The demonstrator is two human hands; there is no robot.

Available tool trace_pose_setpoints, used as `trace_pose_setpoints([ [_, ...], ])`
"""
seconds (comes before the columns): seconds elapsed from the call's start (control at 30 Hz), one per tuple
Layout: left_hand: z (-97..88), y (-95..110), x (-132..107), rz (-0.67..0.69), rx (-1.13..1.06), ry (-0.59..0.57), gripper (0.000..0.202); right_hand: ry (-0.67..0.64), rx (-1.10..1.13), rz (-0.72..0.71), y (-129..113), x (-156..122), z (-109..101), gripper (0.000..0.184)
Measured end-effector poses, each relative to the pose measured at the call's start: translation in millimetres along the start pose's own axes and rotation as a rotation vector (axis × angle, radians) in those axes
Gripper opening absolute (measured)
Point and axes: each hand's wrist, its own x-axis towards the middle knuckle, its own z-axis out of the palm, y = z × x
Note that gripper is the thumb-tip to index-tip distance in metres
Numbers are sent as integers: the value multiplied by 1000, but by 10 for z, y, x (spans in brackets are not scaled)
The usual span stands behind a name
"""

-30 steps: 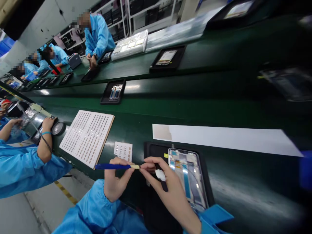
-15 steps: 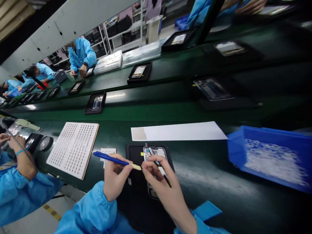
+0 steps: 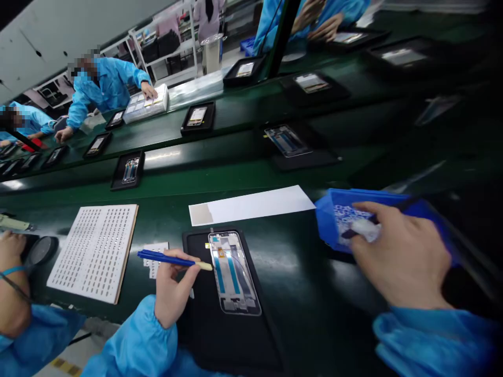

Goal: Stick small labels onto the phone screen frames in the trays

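Observation:
My left hand [image 3: 173, 285] pinches a blue pen-shaped tool [image 3: 163, 256] with a cream tip [image 3: 204, 266]. That tip is at the left edge of an open phone frame [image 3: 244, 272], which has blue strips inside and lies in a black tray [image 3: 239, 340]. At the right, my right hand [image 3: 404, 256] reaches over a blue bin [image 3: 326, 217] of small white pieces [image 3: 346, 213]. Its fingers are closed around dark tweezers [image 3: 349, 233], partly hidden and blurred. Whether a white piece is between their tips I cannot tell.
A white sheet [image 3: 251, 204] lies behind the tray. Left of it are a board of small parts [image 3: 94, 251] and a small white card [image 3: 151, 267]. Black trays with phone frames [image 3: 129, 170] line the belt. A neighbour's arm [image 3: 15, 293] is at the left; other workers sit opposite.
My right hand has left the phone frame and moved right to the blue bin. My left hand still holds the blue tool. The view has shifted, and the phone frame is uncovered.

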Motion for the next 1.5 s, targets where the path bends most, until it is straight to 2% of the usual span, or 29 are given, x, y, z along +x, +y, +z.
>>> trace_pose_setpoints([
  [0.03,-6,-15,-2,14,29,1,20,34,36,-91,-109,-147,15,24],
  [0.07,-11,-27,-3,24,52,-1,18,15,110,-188,-245,-326,29,21],
  [0.13,-22,-44,-3,24,78,-11,15,-204,360,-466,-526,-708,50,13],
  [0.2,-27,-55,3,7,89,-23,13,-385,439,-708,-725,-1022,72,16],
  [0.23,-27,-60,8,0,96,-29,13,-435,442,-789,-780,-1134,87,20],
  [0.3,-18,-72,23,-2,114,-46,13,-454,420,-864,-818,-1286,125,30],
  [0.43,26,-122,58,14,171,-92,14,-473,480,-831,-832,-1523,163,47],
  [0.5,53,-156,71,3,188,-129,17,-522,554,-819,-876,-1638,133,47],
  [0.57,70,-187,83,-6,209,-175,18,-553,610,-799,-923,-1675,92,38],
  [0.67,67,-219,105,6,287,-222,17,-442,637,-741,-941,-1497,106,24],
  [0.77,49,-228,130,36,370,-237,14,-313,534,-607,-918,-1169,278,26],
  [0.87,48,-227,148,76,435,-243,10,-351,466,-517,-922,-959,516,26],
  [0.93,61,-230,155,98,471,-260,8,-384,483,-495,-940,-932,635,23],
  [1.03,83,-241,161,116,521,-293,9,-399,515,-446,-953,-982,706,17],
  [1.5,141,-216,187,226,662,-326,8,-453,538,-375,-939,-1017,686,18],
])
